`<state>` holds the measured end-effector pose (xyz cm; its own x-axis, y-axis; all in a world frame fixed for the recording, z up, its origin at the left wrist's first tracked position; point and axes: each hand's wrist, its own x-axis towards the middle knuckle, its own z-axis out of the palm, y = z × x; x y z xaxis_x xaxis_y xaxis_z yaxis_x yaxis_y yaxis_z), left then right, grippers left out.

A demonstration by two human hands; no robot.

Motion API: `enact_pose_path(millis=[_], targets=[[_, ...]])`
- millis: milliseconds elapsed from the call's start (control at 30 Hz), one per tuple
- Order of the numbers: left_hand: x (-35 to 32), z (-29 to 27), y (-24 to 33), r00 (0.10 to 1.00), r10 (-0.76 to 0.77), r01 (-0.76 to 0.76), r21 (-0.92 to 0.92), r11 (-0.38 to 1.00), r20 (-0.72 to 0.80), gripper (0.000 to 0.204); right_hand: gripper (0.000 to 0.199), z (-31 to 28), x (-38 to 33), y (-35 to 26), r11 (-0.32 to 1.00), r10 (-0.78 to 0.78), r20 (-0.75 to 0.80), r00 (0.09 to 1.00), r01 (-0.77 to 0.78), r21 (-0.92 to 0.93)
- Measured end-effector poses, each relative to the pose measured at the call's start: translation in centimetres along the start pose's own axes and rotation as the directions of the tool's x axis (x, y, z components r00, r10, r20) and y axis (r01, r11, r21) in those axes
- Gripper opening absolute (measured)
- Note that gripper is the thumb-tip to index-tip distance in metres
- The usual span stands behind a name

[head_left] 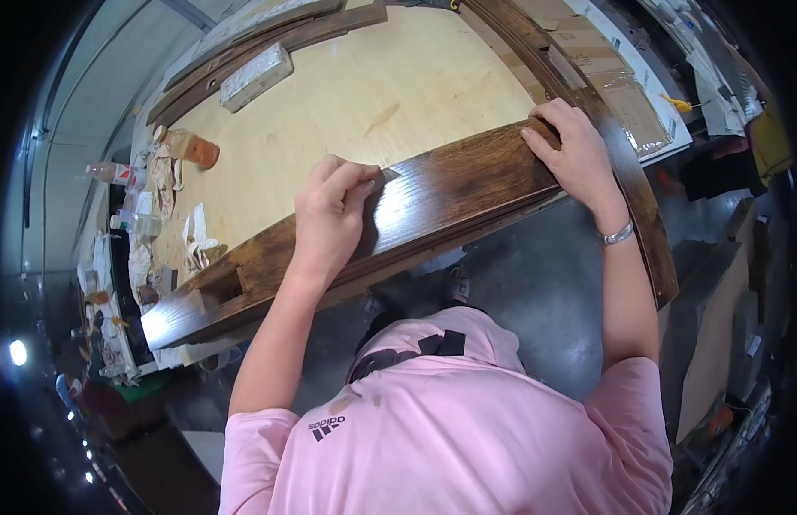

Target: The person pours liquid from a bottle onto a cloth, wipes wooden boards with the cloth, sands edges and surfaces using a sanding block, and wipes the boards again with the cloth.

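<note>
A: How is the left hand point(330, 215) closed?

B: A small grey pad point(385, 177) is pinched against the dark board point(450, 193), pressed flat for rubbing.

A: And the right hand point(570, 146)?

B: The board's far end is gripped, so it is steadied along the table point(372, 94) edge.

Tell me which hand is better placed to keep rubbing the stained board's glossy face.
Left, probably. The left hand already presses a small pad onto the dark stained board mid-face. The right hand grips the board's far end, apparently steadying it on the plywood table.
</note>
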<state>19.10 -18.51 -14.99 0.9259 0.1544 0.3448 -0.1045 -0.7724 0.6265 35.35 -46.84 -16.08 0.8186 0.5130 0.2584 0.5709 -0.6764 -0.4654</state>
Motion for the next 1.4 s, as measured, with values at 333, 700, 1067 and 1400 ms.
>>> enact_pose_path(millis=[333, 700, 1067, 1400], targets=[[-0.4, 0.0, 1.0, 0.997, -0.056, 0.060, 0.063, 0.996, -0.059, 0.013, 0.031, 0.4, 0.1, -0.1, 0.995, -0.051, -0.088, 0.995, 0.059, 0.085], [3.4, 5.3, 4.9, 0.993, 0.099, -0.099, -0.004, 0.995, 0.056, 0.014, 0.060, -0.2, -1.4, 3.2, 0.402, 0.077, 0.093, 0.993, -0.116, 0.908], [5.4, 10.1, 8.1, 0.951, 0.297, -0.294, -0.044, 0.955, 0.086, 0.011, 0.049, 2.3, -2.1, 1.6, 0.459, 0.167, -0.052, 0.985, -0.031, 0.888], [4.5, 9.5, 8.8, 0.903, 0.396, -0.384, -0.098, 0.918, 0.167, 0.013, 0.039, 3.6, -1.8, 1.7, 0.470, 0.268, -0.180, 0.947, 0.034, 0.882]])
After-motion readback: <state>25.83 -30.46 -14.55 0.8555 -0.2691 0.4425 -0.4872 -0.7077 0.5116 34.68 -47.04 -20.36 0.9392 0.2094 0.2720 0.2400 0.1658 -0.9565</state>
